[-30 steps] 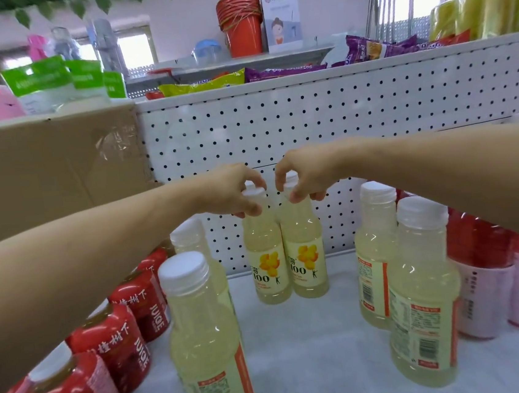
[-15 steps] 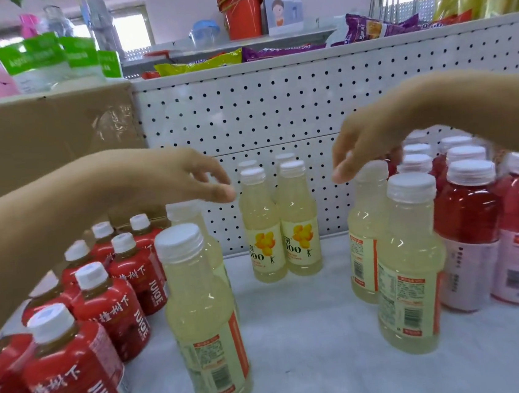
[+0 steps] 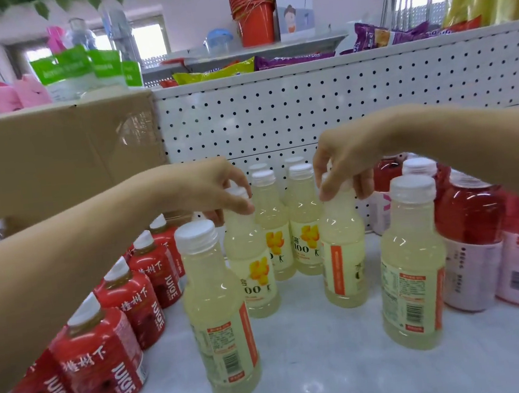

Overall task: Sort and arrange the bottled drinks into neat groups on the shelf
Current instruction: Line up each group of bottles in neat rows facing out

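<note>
On the shelf, head view: white shelf backed by a pegboard panel; a cardboard box stands at the left rear.
Sorted stock: the back pair of pale-yellow bottles stands upright, side by side, fruit labels forward; two more white caps show just behind them.
Left hand: thumb and fingertips pinch the cap of the left inner bottle, which stands just in front and to the left of the back pair, label facing forward.
Right hand: fingers curled round the cap and neck of the right inner bottle, just in front and to the right of the back pair; its label is turned aside, orange strip showing.
Seating: both gripped bottles appear to rest on the shelf, though the wide lens leaves it unsure whether either base is lifted.
Loose stock: the front-left bottle and front-right bottle stand nearer the camera, well apart, barcodes outward.
Neighbouring groups: red juice bottles in a row at left; pink-labelled red bottles at right, near the right inner bottle.
Step in hand, as judged: closing the two gripped bottles inward to form a row before the back pair.
Method advised: move them low and upright, bring them together to touch, square with the pair behind; rotate the right inner bottle so its fruit label faces front.
Risk: a cap-only pinch lets a full bottle swing and knock the back pair.
</note>
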